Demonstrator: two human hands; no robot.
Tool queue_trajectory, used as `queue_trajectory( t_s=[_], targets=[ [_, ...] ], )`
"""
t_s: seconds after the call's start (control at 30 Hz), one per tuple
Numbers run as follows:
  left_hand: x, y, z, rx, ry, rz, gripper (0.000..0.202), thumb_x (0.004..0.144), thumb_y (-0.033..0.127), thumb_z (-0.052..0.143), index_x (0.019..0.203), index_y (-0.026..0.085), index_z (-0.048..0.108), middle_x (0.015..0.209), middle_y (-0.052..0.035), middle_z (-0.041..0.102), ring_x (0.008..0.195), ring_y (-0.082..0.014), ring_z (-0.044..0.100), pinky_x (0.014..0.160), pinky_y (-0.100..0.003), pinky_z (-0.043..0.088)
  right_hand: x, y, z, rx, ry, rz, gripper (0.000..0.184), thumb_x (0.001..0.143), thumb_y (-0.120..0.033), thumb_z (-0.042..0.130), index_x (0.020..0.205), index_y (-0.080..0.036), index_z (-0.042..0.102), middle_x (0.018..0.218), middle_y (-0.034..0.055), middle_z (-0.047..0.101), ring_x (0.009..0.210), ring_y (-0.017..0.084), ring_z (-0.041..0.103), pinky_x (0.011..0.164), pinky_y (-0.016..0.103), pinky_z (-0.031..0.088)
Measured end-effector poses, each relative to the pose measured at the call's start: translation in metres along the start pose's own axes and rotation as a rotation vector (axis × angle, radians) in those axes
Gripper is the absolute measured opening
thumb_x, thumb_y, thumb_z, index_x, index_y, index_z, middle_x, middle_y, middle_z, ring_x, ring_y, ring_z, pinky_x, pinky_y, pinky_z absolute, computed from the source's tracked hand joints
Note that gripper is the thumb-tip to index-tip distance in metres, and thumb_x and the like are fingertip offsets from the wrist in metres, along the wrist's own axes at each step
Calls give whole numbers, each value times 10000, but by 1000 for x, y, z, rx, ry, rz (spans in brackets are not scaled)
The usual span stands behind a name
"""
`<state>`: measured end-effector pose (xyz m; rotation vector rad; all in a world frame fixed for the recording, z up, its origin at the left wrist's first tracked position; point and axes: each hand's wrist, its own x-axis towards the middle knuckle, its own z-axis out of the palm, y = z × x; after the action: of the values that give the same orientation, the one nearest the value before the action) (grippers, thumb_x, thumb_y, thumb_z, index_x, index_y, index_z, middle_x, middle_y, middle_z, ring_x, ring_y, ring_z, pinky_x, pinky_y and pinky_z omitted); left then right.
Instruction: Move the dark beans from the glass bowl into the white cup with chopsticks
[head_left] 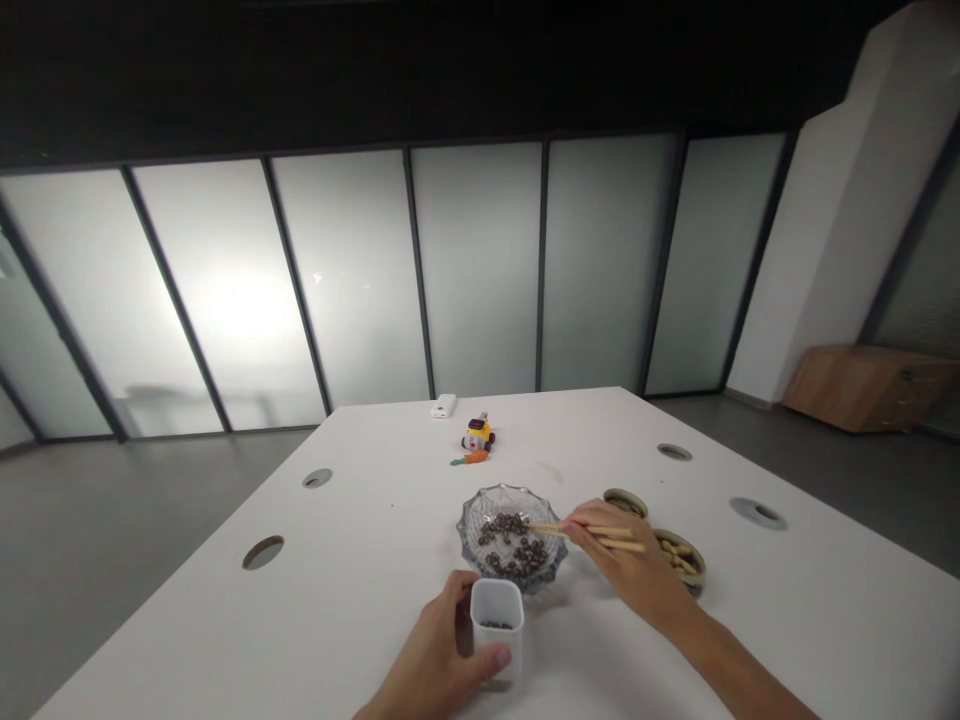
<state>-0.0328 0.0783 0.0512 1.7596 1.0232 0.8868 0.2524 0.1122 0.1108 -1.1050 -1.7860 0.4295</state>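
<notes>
We read this as an office, likely a meeting room. The big white desk point(360, 600) has round cable holes: two point(263, 552) near its left edge, two point(758, 513) toward the right edge. Behind its far edge runs a wall of frosted glass panels point(480, 270) in dark frames, backlit. Grey floor point(112, 520), dark ceiling band above. A white pillar point(832, 230) rises at the right, with a low wooden cabinet point(870, 385) beside it. A white power bank point(444, 405) lies at the desk's far edge.
</notes>
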Motion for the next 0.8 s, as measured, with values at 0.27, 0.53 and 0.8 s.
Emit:
queue_trajectory(
  t_s=[0.27, 0.53, 0.8],
  targets=[
    [0, 0, -1, -17, -3, 4, 500, 836, 460, 795, 1188, 178, 580, 1117, -101, 751, 1016, -276, 678, 886, -323, 487, -1, -5, -3, -28, -6, -33, 414, 1068, -524, 568, 828, -240, 751, 880, 74, 779, 841, 252, 738, 794, 372, 603],
    [1, -2, -1, -6, -16, 4, 482, 836, 463, 791, 1166, 192, 568, 1115, -88, 761, 1009, -269, 679, 871, -315, 489, 5, -27, -26, 323, -49, 227, 485, 940, -700, 657, 820, -244, 770, 815, 67, 794, 781, 265, 805, 710, 364, 703],
    [0, -5, -1, 16, -8, 18, 540, 856, 575, 779, 1173, 190, 572, 1095, -83, 748, 981, -267, 657, 854, -318, 475, -1, -50, -25, 241, -89, 163, 467, 987, -662, 614, 840, -247, 768, 828, 48, 781, 789, 244, 785, 708, 322, 658]
  ],
)
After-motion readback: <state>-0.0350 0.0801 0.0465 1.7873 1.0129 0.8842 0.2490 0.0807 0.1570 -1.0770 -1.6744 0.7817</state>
